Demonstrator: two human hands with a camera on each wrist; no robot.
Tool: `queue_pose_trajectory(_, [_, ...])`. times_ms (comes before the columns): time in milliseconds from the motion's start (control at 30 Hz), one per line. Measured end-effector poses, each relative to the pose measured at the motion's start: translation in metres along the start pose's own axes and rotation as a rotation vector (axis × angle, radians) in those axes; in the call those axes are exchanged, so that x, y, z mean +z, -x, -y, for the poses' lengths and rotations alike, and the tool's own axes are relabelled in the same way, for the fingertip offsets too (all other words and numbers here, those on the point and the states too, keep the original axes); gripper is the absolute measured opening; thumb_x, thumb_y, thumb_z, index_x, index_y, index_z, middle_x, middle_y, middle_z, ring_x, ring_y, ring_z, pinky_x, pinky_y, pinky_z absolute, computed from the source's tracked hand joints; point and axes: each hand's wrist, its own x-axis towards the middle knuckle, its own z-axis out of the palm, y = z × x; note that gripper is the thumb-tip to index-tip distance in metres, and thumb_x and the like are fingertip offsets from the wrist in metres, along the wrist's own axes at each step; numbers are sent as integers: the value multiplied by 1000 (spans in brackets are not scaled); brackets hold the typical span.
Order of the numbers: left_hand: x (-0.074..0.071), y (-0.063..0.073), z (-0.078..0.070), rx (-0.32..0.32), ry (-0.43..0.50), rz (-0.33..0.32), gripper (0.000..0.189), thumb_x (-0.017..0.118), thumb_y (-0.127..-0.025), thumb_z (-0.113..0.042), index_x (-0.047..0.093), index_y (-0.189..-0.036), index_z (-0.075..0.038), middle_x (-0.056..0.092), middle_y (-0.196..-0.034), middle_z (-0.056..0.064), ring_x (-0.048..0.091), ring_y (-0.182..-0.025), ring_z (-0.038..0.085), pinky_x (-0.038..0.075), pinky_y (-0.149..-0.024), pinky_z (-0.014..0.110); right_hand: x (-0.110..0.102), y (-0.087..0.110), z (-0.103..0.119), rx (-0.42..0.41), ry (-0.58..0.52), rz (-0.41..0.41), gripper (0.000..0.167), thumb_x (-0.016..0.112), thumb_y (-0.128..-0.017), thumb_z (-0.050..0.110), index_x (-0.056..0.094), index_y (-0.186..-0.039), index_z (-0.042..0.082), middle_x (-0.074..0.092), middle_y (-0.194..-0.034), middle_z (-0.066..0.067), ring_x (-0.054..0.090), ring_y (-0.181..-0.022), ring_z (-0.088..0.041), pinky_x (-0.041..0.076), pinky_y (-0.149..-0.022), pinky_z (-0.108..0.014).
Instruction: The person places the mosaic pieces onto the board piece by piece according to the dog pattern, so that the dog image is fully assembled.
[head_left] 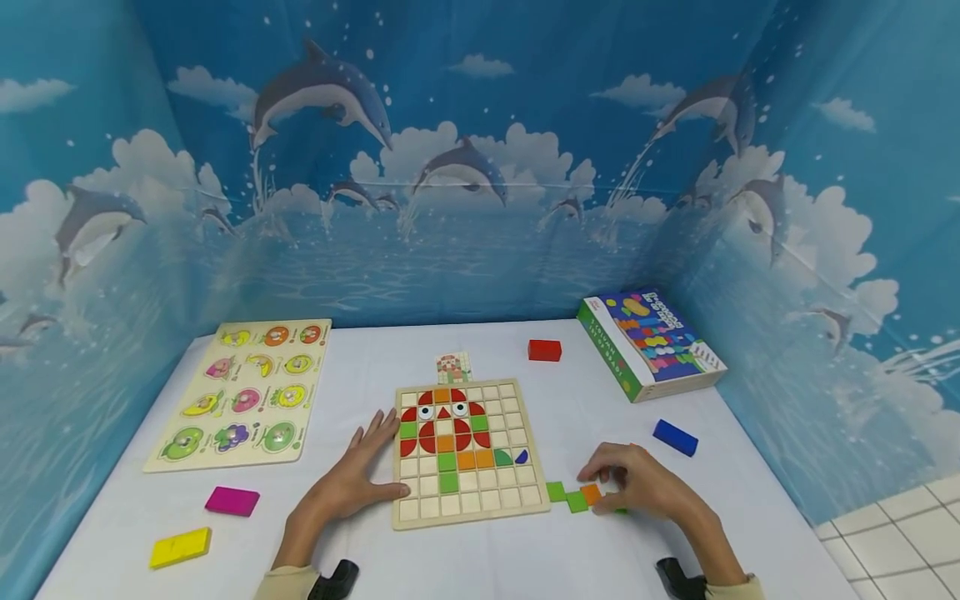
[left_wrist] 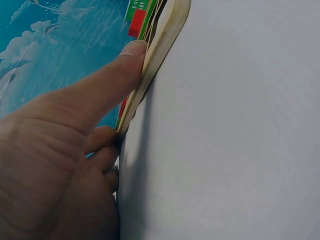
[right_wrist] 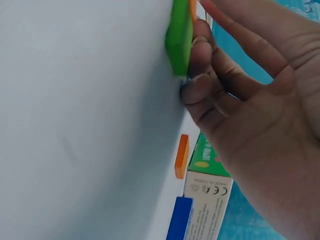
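A wooden grid board [head_left: 490, 501] lies on the white table, partly filled with red, orange and green pieces that form a figure with two eyes. My left hand [head_left: 348, 485] rests along the board's left side, fingers spread and thumb on the edge. To the right of the board, my right hand [head_left: 651, 485] has its thumb and fingertip on either side of an orange square tile [head_left: 591, 494], pinching it. Green tiles [head_left: 556, 492] lie beside it, one partly under the hand. Behind the board stands a small picture card [head_left: 453, 367].
A fruit puzzle board [head_left: 311, 400] lies at the left, with magenta [head_left: 232, 501] and yellow [head_left: 180, 547] blocks in front. Red [head_left: 544, 350] and blue [head_left: 676, 437] blocks and a game box [head_left: 660, 342] are at the right. A dolphin-print curtain [head_left: 450, 250] surrounds the table.
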Motion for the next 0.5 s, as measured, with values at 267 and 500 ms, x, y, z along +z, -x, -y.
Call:
queue_pose_trajectory(267, [3,-1,0,10,-6,-1,115,96,-82,-30,28,-172,-14,14,-181,3,-1,-168,29,-3,-137,53,2,5,-6,42,6,-31,25,94,-80,5,82,-98,19,70,-91,7,58,-82,-17,53,-70,-22])
queue_pose_trajectory(500, [0,2,-3,-2,-3,-11,115,96,-81,-28,28,-172,-13,14,-181,3,-1,-168,30,-2,-137,54,2,-1,-2,75,60,-11,29,96,-77,5,77,-95,18,66,-87,6,56,-81,-16,52,-68,-22])
